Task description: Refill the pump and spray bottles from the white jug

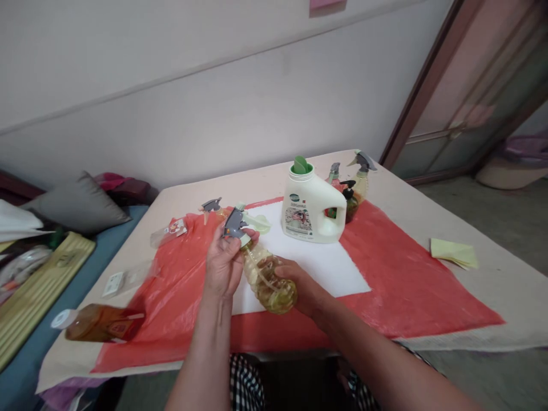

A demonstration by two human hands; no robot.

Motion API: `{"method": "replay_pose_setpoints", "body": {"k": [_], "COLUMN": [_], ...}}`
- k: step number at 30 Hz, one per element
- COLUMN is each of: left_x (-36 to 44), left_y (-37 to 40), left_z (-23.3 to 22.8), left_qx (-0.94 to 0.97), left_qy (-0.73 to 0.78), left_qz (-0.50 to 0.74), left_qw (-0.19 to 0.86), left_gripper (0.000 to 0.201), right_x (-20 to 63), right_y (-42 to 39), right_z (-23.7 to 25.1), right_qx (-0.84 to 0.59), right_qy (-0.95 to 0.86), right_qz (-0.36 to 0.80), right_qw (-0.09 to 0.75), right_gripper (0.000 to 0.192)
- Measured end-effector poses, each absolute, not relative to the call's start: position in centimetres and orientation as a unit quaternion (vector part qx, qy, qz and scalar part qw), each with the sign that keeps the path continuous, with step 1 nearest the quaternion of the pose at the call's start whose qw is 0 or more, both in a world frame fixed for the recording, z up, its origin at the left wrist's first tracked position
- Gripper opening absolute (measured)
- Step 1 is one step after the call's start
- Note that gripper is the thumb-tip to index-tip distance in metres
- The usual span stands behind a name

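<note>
A clear spray bottle (pixel 274 291) with yellowish liquid inside is tilted in front of me over a white sheet (pixel 338 274). My left hand (pixel 223 262) is closed around its neck, by the grey and pale green spray head (pixel 235 224). Around the lower body of the bottle wraps my right hand (pixel 305 282). A thin dip tube shows through the plastic. Just beyond the bottle stands a large cream jug (pixel 314 214) with a side handle; something green (pixel 301 165) sits in its open mouth.
Under the sheet lies red plastic (pixel 398 285). More spray bottles (pixel 362 177) and a black-topped pump bottle (pixel 351 205) stand behind the jug. An amber bottle (pixel 100 322) lies at left, near clear packets (pixel 169 233). A folded yellow cloth (pixel 454 252) rests at right.
</note>
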State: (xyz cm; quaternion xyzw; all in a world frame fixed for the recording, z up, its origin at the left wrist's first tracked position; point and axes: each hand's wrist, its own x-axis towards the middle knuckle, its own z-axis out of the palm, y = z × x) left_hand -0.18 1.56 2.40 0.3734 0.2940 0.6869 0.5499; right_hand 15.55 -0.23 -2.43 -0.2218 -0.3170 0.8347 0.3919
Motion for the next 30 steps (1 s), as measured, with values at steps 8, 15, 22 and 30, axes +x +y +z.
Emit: {"method": "replay_pose_setpoints", "body": {"k": [8, 15, 22, 30], "left_x": [0.6, 1.2, 1.9, 1.3], "left_y": [1.3, 2.0, 1.9, 1.4], "left_z": [1.8, 0.9, 0.6, 1.1], "left_qx": [0.261, 0.214, 0.208, 0.256], "left_qy": [0.299, 0.342, 0.404, 0.332], "left_qz": [0.684, 0.707, 0.722, 0.637], "left_qw": [0.612, 0.581, 0.521, 0.647], "left_gripper": [0.033, 0.027, 0.034, 0.035], "right_x": [14.5, 14.8, 14.5, 15.1], "right_y": [-0.4, 0.5, 0.4, -0.1], "right_z": [-3.0, -3.0, -2.7, -3.8], "right_qx": [-0.163, -0.241, -0.326, -0.133], "right_qy": [-0.238, -0.338, -0.403, -0.196], "right_qz": [0.879, 0.803, 0.730, 0.922], "right_qw": [0.380, 0.428, 0.446, 0.307], "right_gripper": [0.046, 0.042, 0.032, 0.056]}}
